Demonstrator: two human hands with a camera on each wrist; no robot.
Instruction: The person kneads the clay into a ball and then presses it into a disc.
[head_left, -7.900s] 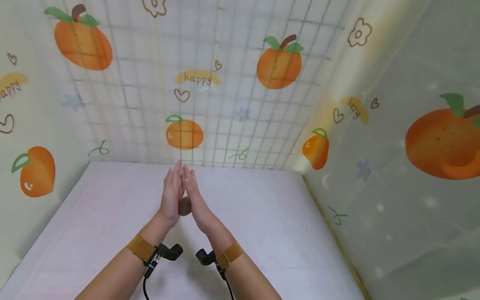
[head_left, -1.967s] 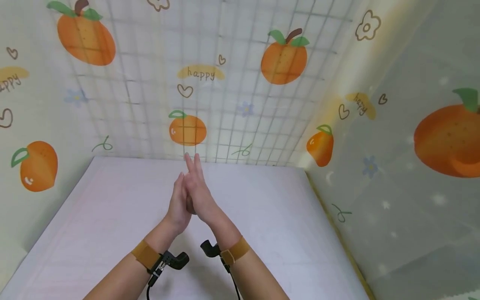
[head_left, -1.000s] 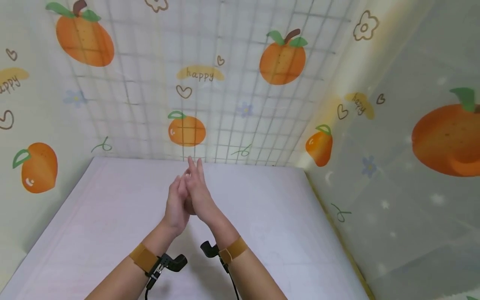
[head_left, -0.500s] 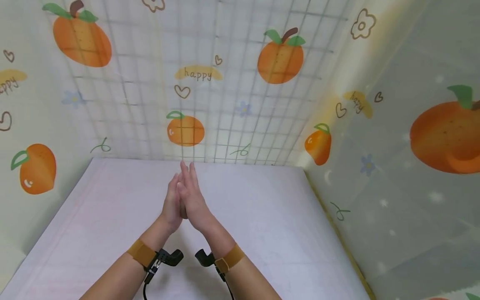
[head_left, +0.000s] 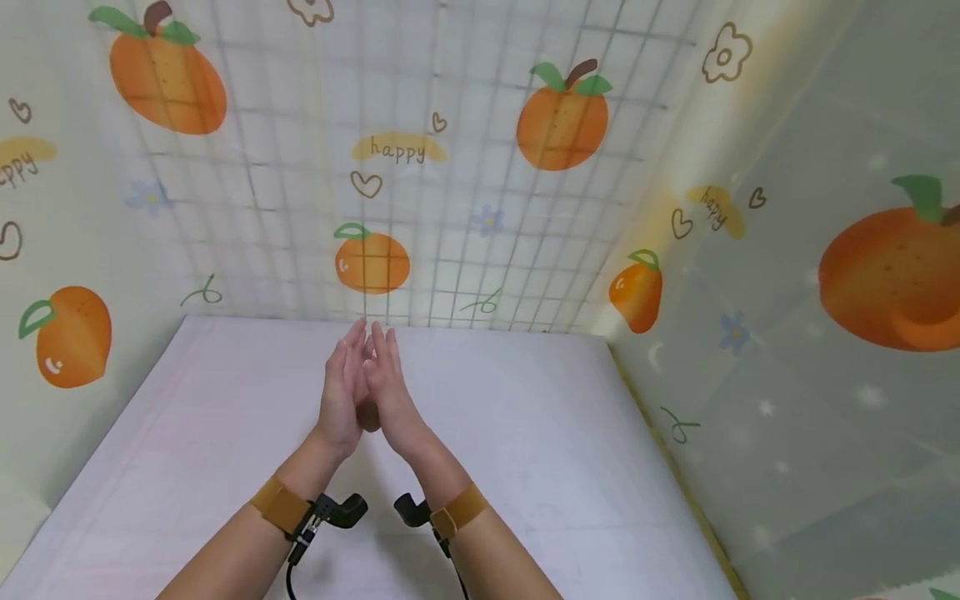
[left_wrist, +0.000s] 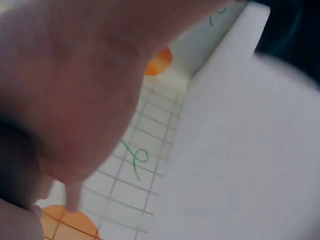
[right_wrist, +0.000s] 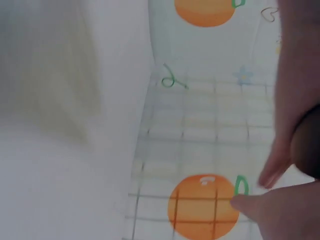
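A dark brown, rounded lump (head_left: 369,417) sits between two upright palms in the head view. My left hand (head_left: 339,412) flanks it on the left, fingers straight and pointing toward the back wall. On the other side my right hand (head_left: 395,412) presses in, its fingers also extended. The fingertips of both hands come close together above the lump, and most of the lump is hidden by the palms. In the left wrist view the lump (left_wrist: 17,165) shows dark and blurred at the left edge. The right wrist view catches the lump (right_wrist: 307,142) at its right edge.
Below the hands lies a white tabletop (head_left: 525,467). A grid-backed curtain (head_left: 450,192) printed with oranges hangs behind it, with a grey printed curtain (head_left: 840,433) on the right. Each wrist wears a tan strap with a small black camera (head_left: 341,510) and cable.
The hands slide back and forth against each other around the lump. Over the last half second the left hand moves forward, the palms part slightly and more of the lump shows.
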